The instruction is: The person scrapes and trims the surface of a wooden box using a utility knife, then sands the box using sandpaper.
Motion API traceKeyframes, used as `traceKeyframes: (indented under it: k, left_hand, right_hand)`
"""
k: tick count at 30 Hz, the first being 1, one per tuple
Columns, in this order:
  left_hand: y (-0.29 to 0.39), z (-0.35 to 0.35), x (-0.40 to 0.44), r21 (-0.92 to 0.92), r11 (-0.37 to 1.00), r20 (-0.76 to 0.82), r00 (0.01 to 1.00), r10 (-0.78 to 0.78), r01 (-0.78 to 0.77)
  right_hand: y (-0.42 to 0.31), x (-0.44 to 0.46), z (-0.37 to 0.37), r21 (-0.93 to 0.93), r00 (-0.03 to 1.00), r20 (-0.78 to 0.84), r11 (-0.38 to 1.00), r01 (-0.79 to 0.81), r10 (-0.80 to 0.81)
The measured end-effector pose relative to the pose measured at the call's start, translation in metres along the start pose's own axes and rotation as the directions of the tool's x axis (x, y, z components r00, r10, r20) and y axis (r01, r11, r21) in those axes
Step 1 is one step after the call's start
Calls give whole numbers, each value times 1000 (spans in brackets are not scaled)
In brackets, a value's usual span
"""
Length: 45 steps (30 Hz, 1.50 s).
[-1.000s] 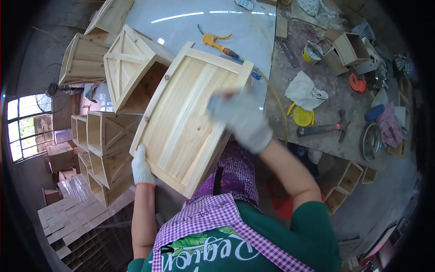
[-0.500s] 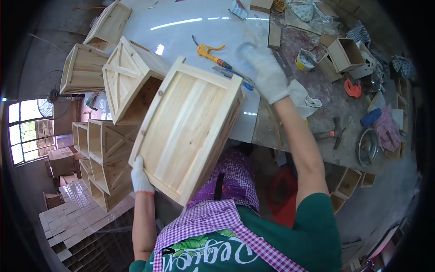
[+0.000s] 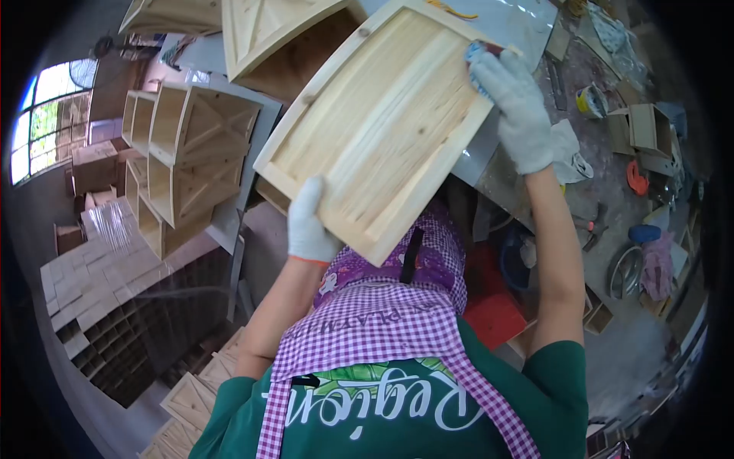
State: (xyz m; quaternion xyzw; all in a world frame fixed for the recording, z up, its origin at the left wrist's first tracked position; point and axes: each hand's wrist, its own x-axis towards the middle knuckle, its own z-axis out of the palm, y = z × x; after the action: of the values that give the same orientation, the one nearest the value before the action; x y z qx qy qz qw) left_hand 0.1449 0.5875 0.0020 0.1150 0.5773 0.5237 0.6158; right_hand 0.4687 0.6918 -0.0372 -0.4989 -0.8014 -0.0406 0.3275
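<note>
A pale wooden box (image 3: 375, 122) with a framed, slatted face is tilted up in front of me. My left hand (image 3: 310, 223), in a white glove, grips its near lower edge, thumb on the face. My right hand (image 3: 521, 111), also gloved, is at the upper right corner of the box. Its fingers are closed on a blue-and-white patterned, cloth-like piece (image 3: 477, 66) with a brownish-red part showing at the top. The exact kind of this piece cannot be made out. It rests at the frame's edge.
A larger wooden box (image 3: 264, 34) with a braced front stands behind the held one. Stacked wooden boxes (image 3: 202, 126) are at left. On the workbench at right are a tub (image 3: 591, 101), a white cloth (image 3: 567, 149), an orange item (image 3: 636, 177) and a metal bowl (image 3: 625, 269).
My right hand has come from the bench top to the box's upper right corner, now with the patterned piece in it. The box sits higher and further right in view; my view has shifted.
</note>
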Motion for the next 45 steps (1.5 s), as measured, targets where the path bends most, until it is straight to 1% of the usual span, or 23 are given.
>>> traceKeyframes:
  k: [1,3,5,6,7,8,9,10,11,13,17,19,23,25,27,30,33,34,37,41,42,44,45]
  left_hand:
    - [0,5,-5,-14,1000,-7,1000,5,-5]
    - [2,12,-3,-236,962,57,990,-128,138]
    - [-4,1,10,-256,958,82,990,-111,128]
    - [-8,-5,14,-267,957,108,990,-90,117]
    - [-9,-8,18,-274,956,142,988,-64,102]
    - [-6,-6,18,-270,958,150,987,-55,94]
    - [-1,-1,17,-211,976,127,991,-33,60]
    - [2,3,14,-151,988,102,995,-13,28]
    - [2,3,11,-86,996,74,997,7,0]
    - [0,5,13,-73,997,64,997,31,-26]
    - [7,9,15,-46,997,48,997,61,-59]
    - [3,3,16,-69,997,34,999,27,-24]
    - [3,6,32,-91,996,50,999,-18,22]
    - [-1,6,32,-101,994,47,998,37,-32]
    - [-3,13,34,-83,988,62,988,139,-133]
    - [1,12,35,-101,993,56,996,70,-64]
    - [2,16,35,-117,992,58,997,47,-40]
    - [3,17,35,-113,993,64,996,55,-48]
    - [-2,14,36,-114,992,58,997,59,-52]
    - [4,19,38,-118,992,41,998,41,-36]
    - [5,20,35,-115,993,35,999,16,-12]
    - [4,19,35,-106,994,36,999,-17,21]
    - [3,21,38,-106,994,34,999,8,-5]
  right_hand:
    - [-10,-2,6,86,997,-72,996,23,-17]
    - [-37,-7,15,255,978,-206,965,65,-12]
    - [-133,-30,8,560,974,-104,821,-112,203]
    - [-196,-17,-17,268,888,396,895,-357,235]
    - [-234,-3,-36,-117,559,753,907,-406,347]
    - [-231,-12,-32,-115,568,745,906,-407,350]
    - [-221,-29,-21,134,780,590,927,-350,209]
    - [-207,-48,-11,356,927,366,907,-223,85]
    - [-190,-63,-5,528,995,96,848,-44,-8]
    - [-103,-41,2,281,974,-221,959,25,39]
    - [-151,-57,21,239,966,-256,967,92,-29]
    - [-233,-79,-4,312,999,-34,950,1,11]
    - [-203,-63,-5,392,997,20,918,56,-70]
    - [-127,-47,9,388,969,-241,920,53,46]
    - [-146,-54,11,335,967,-247,942,32,55]
    - [-185,-73,15,235,971,-233,972,-5,62]
    - [-209,-80,12,256,960,-281,963,87,-12]
    - [-198,-79,14,253,960,-281,964,80,-6]
    - [-132,-51,7,158,960,-217,977,-143,175]
    - [-237,-100,33,190,961,-245,978,-86,132]
    - [-229,-100,33,188,961,-242,978,-90,135]
    - [-195,-73,11,334,985,-140,941,-54,106]
    - [-186,-67,5,405,993,-90,914,-30,73]
